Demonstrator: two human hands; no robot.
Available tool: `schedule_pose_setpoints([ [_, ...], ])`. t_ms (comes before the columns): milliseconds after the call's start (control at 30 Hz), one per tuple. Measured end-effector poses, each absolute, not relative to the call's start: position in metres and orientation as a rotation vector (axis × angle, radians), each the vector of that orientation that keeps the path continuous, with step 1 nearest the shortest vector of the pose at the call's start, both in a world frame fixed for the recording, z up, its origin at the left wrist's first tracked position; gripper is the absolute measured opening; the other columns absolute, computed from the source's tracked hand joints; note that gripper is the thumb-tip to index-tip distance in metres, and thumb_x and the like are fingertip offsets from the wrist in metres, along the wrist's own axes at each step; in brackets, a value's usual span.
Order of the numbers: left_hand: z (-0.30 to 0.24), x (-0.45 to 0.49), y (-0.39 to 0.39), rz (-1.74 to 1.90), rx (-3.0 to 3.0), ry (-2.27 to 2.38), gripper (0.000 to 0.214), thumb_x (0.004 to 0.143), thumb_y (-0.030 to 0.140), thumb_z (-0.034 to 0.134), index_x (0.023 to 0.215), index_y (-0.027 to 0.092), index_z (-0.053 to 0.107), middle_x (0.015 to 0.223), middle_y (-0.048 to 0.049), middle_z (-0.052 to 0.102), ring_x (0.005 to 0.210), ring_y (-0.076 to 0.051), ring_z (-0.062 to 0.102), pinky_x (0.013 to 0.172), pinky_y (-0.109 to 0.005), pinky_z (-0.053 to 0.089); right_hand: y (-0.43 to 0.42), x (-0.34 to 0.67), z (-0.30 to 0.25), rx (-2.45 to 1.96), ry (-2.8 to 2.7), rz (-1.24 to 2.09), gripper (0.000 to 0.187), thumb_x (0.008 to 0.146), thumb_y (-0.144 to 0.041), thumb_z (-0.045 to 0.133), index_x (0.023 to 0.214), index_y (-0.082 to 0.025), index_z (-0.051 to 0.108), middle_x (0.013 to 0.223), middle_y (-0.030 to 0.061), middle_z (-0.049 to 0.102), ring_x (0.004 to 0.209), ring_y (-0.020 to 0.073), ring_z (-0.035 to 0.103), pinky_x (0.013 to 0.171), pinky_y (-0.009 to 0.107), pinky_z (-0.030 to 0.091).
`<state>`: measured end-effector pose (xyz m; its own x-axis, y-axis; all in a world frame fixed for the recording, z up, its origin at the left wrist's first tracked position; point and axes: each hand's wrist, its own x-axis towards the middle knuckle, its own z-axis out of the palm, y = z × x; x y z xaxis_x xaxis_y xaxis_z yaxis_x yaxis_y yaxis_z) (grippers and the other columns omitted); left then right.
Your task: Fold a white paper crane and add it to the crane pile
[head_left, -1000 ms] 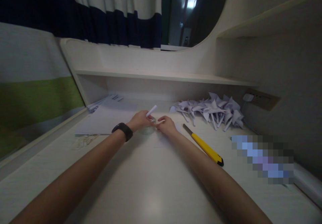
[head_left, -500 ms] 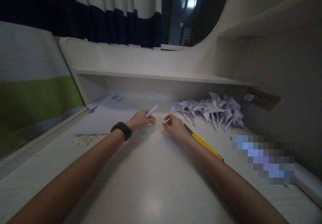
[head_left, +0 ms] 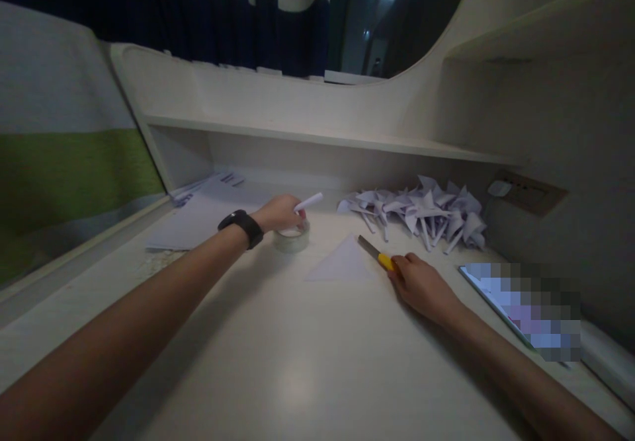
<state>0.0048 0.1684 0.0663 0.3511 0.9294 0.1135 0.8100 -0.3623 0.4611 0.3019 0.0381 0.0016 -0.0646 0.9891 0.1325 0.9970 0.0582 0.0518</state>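
Observation:
In my left hand (head_left: 282, 213), its fingers closed, is a thin rolled paper tube (head_left: 309, 201) that sticks out to the right. The same hand is right at a roll of clear tape (head_left: 292, 239) on the desk, its fingertips by the roll's rim. My right hand (head_left: 421, 285) is wrapped round the yellow handle of a utility knife (head_left: 385, 262), whose blade points up and left. Between the hands a folded white paper triangle (head_left: 342, 262) lies flat, its tip close to the blade.
Several paper pinwheels (head_left: 426, 213) are heaped at the back right. A stack of white paper (head_left: 198, 219) lies at the back left, with small pale scraps (head_left: 156, 264) in front. A phone (head_left: 501, 305) rests at the right, below a wall socket (head_left: 530, 192). A shelf (head_left: 322, 138) spans the back.
My right hand has moved right, from beside the tape to the knife handle, and has closed on it. The paper triangle is now uncovered. My left hand still holds the tube at the tape.

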Motion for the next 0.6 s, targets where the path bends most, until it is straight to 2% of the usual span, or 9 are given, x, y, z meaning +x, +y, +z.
schedule_pose_setpoints([
  [133,0.070,0.010,0.166,0.478,2.345,1.597,0.016,0.067,0.019,0.064,0.080,0.016,0.071,0.068,-0.0039,0.067,0.065,-0.018,0.060,0.058,-0.025,0.038,0.039,0.284,0.017,-1.913,-2.317,-0.165,0.031,0.096,-0.028,0.037,0.118,-0.015,0.054,0.109,0.0150,0.056,0.071,0.0172,0.061,0.068,0.030,0.041],
  [233,0.073,0.013,0.164,0.430,2.385,1.627,0.014,0.067,0.019,0.064,0.079,0.016,0.072,0.067,-0.0042,0.067,0.065,-0.018,0.059,0.058,-0.025,0.038,0.041,0.266,0.029,-1.760,-2.436,-0.188,0.030,0.097,-0.031,0.036,0.116,-0.018,0.056,0.110,0.0147,0.057,0.070,0.0171,0.059,0.066,0.030,0.041],
  [600,0.069,0.014,0.170,0.438,2.547,1.616,0.012,0.070,0.027,0.064,0.072,0.017,0.070,0.067,-0.0082,0.065,0.069,-0.022,0.059,0.063,-0.029,0.035,0.061,0.229,0.046,-1.618,-2.555,-0.359,0.030,0.099,-0.030,0.034,0.115,-0.016,0.055,0.107,0.0155,0.058,0.067,0.0173,0.058,0.062,0.029,0.040],
])
